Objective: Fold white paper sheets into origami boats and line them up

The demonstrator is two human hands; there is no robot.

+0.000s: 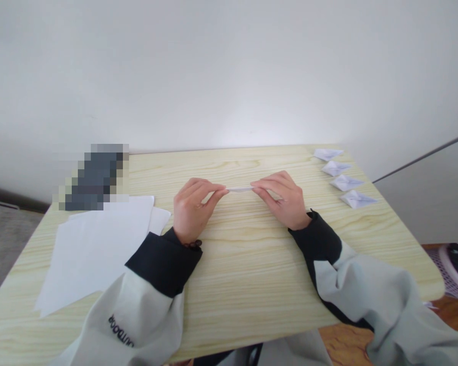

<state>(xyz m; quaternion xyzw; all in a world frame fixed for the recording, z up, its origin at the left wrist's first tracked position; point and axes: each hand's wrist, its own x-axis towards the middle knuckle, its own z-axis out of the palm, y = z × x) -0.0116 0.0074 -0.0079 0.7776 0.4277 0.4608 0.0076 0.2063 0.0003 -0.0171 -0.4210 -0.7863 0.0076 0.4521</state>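
Note:
A narrow piece of folded white paper [240, 189] stretches between my two hands, over the middle of the table. My left hand [194, 206] pinches its left end between thumb and fingers. At the right end, my right hand [284, 198] grips it the same way. The paper is seen nearly edge-on, so its folded shape cannot be made out. Several folded white paper boats [351, 199] stand in a row along the table's right side, beyond my right hand.
Loose white paper sheets [95, 249] lie stacked at the left, partly beneath my left sleeve. Behind them is a dark, pixelated object [95, 178]. The wooden table [236, 284] meets a white wall at the back. A pink basket [448, 274] stands on the floor at right.

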